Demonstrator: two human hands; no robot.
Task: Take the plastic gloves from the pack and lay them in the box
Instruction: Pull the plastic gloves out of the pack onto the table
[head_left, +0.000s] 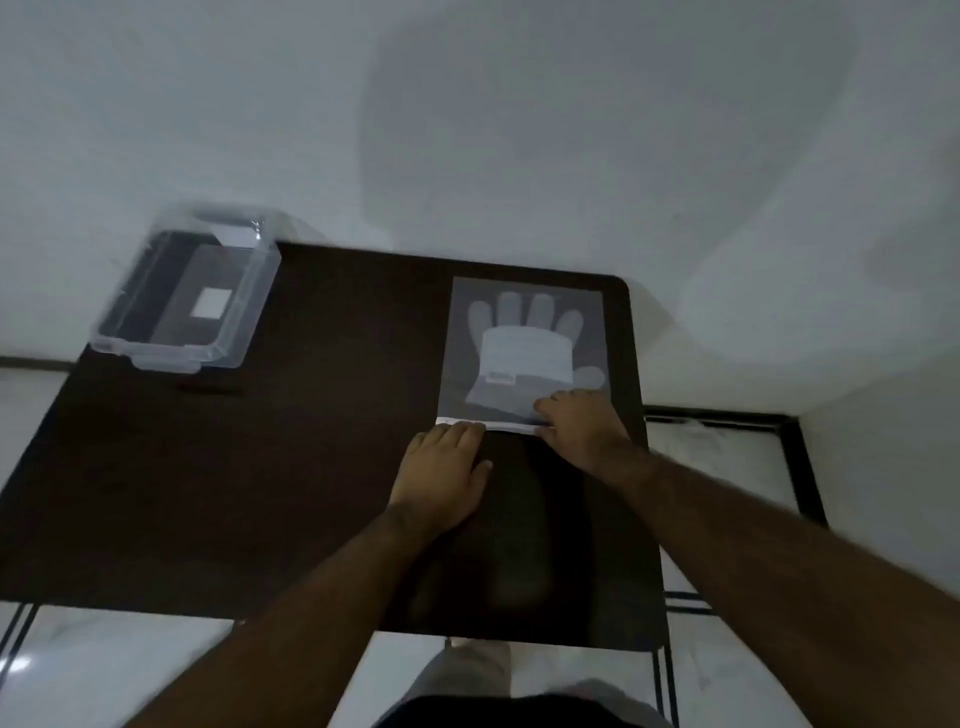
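One head-worn view, steeply down over the dark table (260, 493) from close above.

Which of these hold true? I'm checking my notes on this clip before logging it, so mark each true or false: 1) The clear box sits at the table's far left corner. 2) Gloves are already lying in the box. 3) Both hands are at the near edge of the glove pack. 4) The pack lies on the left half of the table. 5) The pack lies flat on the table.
1) True: the clear box sits at the far left corner of the dark table.
2) False: the box holds no gloves; they are in the glove pack.
3) True: the left hand and right hand rest on its near edge.
4) False: it lies on the right half.
5) True.
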